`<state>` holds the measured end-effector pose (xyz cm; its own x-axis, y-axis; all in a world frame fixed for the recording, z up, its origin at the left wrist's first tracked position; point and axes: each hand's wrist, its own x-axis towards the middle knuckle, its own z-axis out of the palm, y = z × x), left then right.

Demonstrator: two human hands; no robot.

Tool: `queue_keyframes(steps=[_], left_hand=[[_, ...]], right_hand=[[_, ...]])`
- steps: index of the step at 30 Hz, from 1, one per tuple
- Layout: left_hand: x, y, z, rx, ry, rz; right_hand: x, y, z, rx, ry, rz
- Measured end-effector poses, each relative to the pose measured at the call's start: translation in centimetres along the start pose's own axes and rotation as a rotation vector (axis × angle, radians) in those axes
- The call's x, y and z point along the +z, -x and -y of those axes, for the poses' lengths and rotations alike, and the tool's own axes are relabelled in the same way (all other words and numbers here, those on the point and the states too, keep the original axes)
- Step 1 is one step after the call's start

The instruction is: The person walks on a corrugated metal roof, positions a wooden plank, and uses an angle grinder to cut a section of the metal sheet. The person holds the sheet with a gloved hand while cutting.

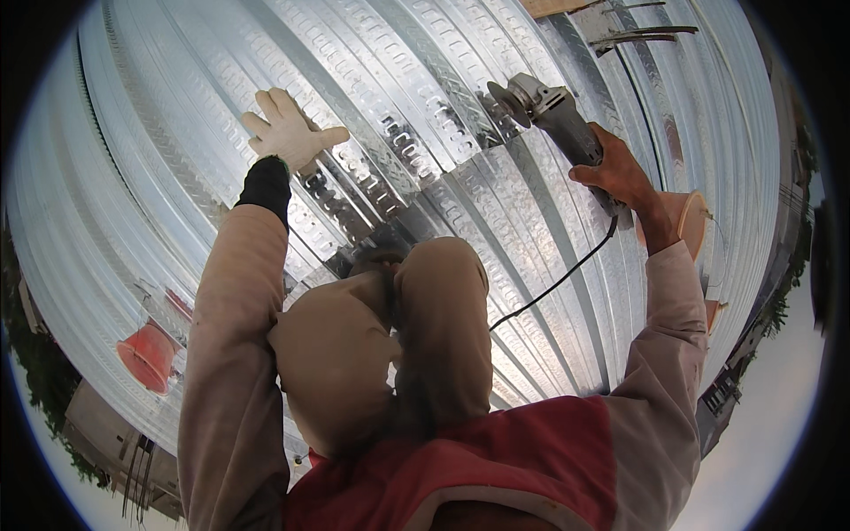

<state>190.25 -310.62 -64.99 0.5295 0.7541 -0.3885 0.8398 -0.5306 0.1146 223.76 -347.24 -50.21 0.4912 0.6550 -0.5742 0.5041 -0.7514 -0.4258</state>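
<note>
My left hand [285,131] wears a pale work glove with a dark cuff. Its fingers are spread, palm down, against ribbed, shiny metal decking [398,53]. Bare and further right, my right hand [618,173] is wrapped round the body of a grey angle grinder [568,122]. The cutting disc [508,104] points to the left, close above the decking near a joint between sheets. I cannot tell whether it touches the metal. A black power cord [563,278] runs from the grinder's rear end toward my knees.
Steel bars [642,35] stick out at the upper right, beside a dark gap in the sheets. An orange cylindrical piece [687,221] stands by my right wrist. At the left lies a red bucket-shaped piece [146,358]. My bent knees [443,292] occupy the middle.
</note>
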Motion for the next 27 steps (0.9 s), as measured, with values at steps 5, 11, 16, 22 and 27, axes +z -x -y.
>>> queue_keyframes(steps=[5,11,16,22,27], left_hand=[[-0.5,0.1,-0.5,0.032,0.043,-0.023],[-0.7,0.1,-0.7,0.011,0.057,0.018],[-0.4,-0.1,-0.1,0.009,0.072,0.005],[-0.3,-0.1,-0.1,-0.011,0.032,0.018],[-0.5,-0.1,0.0,-0.006,0.045,0.028]], right_hand=[[-9.0,3.1,0.7,0.037,0.188,-0.090],[-6.7,0.6,2.6,0.107,-0.023,-0.077],[0.7,-2.1,2.5,0.107,-0.321,0.033],[3.9,-3.4,2.1,0.080,-0.338,0.036],[4.4,-4.6,1.3,0.086,-0.353,0.046]])
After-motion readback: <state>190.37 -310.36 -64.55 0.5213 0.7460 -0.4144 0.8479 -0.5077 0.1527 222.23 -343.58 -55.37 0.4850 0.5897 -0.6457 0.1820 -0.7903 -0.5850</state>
